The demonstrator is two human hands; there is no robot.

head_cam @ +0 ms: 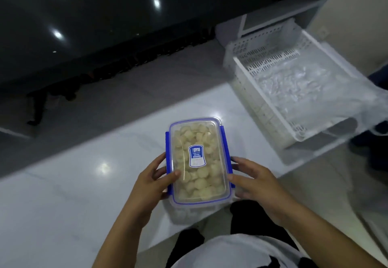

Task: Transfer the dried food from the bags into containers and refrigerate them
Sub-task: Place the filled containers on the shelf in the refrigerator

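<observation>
between both hands, apparently gripped: container

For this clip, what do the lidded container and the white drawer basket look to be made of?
Container: clear rigid plastic, glossy; the pale pieces inside show through the lid, and the blue side clips look like opaque plastic. Drawer basket: white moulded plastic, matte, with rows of slots in its walls. The crinkled sheet in it looks like thin translucent plastic film.

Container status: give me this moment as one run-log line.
container: lid on, full of pale dried pieces | left hand: on left side | right hand: on right side | white drawer: open, plastic bag inside
</observation>
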